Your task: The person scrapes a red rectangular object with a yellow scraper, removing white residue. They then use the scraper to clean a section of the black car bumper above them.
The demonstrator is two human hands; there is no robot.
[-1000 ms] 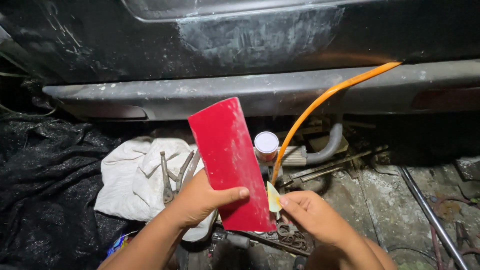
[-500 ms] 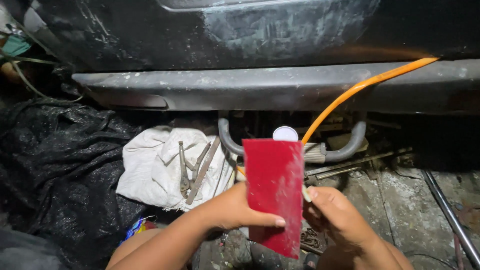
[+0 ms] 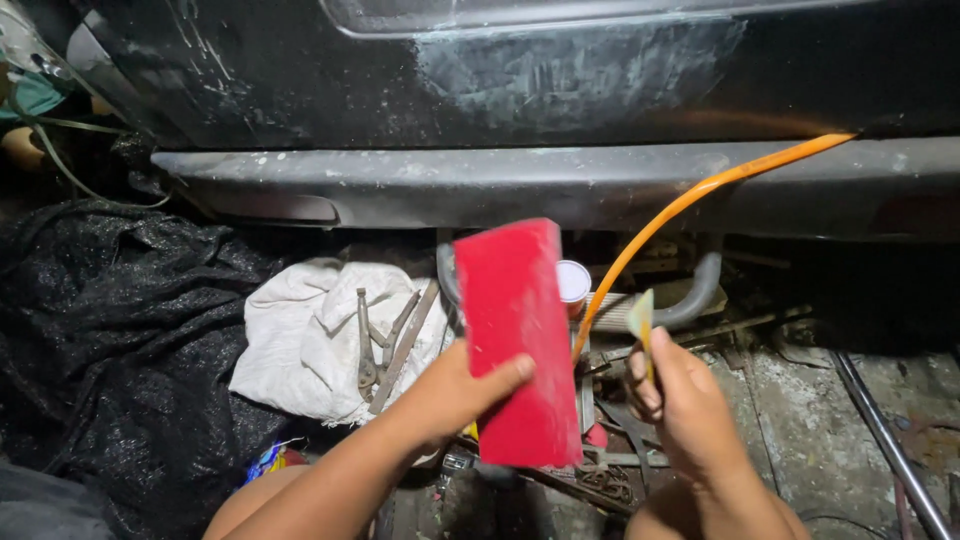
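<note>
At the far left I see a heap of black netting (image 3: pixel 110 330) spread over the ground, dark and crumpled. Just right of it lies a white cloth (image 3: pixel 310 340), bunched up, with pliers (image 3: pixel 368 345) and a couple of flat metal tools resting on top of it. My left hand (image 3: pixel 450 395) comes up from the bottom edge beside that cloth; its thumb is pressed across the front of a red rectangular board (image 3: pixel 518 340) and its other fingers are hidden behind it, so the hand is clamped on the board's lower left edge. The board stands nearly upright, tilted slightly, in the middle of the view, in front of the dark gap under the vehicle. Behind its upper right corner a small round white cap (image 3: pixel 573 280) peeks out. An orange hose (image 3: pixel 700 195) curves from just beside that cap up and to the right, crossing the grey dusty bumper (image 3: pixel 560 180) of the black vehicle body above. Right of the board, apart from it, my right hand (image 3: pixel 685 410) has its fingers curled together, pinching a small pale yellowish scraper (image 3: pixel 641 318) that points upward. Behind it a grey bent pipe (image 3: pixel 700 290) runs under the vehicle. At the far right a thin metal rod (image 3: pixel 890 440) lies slanted on the dirty concrete floor (image 3: pixel 810 430)
</note>
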